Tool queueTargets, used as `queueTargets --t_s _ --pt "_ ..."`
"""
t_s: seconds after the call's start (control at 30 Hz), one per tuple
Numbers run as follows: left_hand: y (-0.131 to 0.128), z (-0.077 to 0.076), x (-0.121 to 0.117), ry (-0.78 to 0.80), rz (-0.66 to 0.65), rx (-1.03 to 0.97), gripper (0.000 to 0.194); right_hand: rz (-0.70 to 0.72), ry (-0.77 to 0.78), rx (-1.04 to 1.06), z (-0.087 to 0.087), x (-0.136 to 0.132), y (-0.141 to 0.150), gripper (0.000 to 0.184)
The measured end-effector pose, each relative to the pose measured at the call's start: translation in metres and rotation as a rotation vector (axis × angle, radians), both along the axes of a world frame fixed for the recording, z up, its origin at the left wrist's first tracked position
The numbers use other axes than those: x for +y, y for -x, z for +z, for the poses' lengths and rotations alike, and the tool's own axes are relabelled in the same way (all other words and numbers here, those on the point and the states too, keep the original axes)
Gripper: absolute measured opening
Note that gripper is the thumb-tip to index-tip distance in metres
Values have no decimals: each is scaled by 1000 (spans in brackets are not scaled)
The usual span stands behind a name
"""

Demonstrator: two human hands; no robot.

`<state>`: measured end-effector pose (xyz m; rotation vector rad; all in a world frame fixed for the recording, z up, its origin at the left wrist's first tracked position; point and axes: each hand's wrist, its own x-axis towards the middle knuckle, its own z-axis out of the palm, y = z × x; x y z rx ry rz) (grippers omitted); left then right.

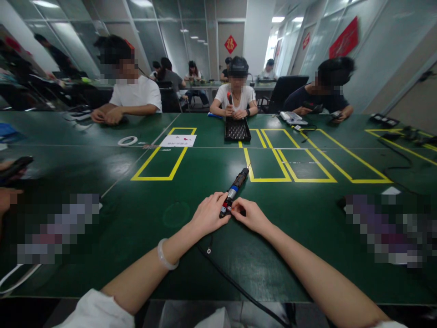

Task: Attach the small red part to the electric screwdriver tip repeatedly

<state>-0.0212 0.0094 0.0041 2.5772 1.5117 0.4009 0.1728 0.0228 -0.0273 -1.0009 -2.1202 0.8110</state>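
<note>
An electric screwdriver (233, 190) lies slantwise on the green table, its thin bit pointing away to the right. Its body shows a silver and blue middle, with small red parts near the back end, as if the casing were open there. My left hand (210, 213) is closed around the back part from the left side. Close beside it, my right hand (251, 216) pinches at the back end, where a bit of orange-red shows; what the fingertips hold is too small to tell. A black cable (235, 284) with a small ring runs from below my left hand over the near edge.
Yellow tape (269, 179) marks out rectangles on the green table (136, 255). A white paper (178, 140) and a white cable coil (127, 140) lie farther left. Across sits a person behind a black tray (238, 131). Blurred-out items lie at both sides.
</note>
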Motion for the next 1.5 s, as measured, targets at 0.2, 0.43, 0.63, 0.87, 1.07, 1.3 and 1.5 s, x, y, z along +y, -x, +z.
queueTargets --t_s 0.2,0.43,0.63,0.87,1.07,1.3,1.5 --pt "-5 -6 0 -39 70 47 61 -5 -31 7 2 -2 1 7" --pt "-6 -6 2 -39 95 90 59 -28 -38 13 2 -2 0 15" --pt "12 0 16 -49 173 143 61 -32 -51 -51 3 -1 -6 11" --pt "85 -1 58 51 414 124 62 -20 -58 -94 6 0 -10 9" --pt "183 -10 83 90 634 144 66 -19 -59 -125 10 -1 -10 8" --pt "247 -2 77 104 830 191 64 -16 -68 -147 9 -1 -9 8" --pt "234 5 68 -42 933 146 50 -11 -65 -146 9 -1 -9 8"
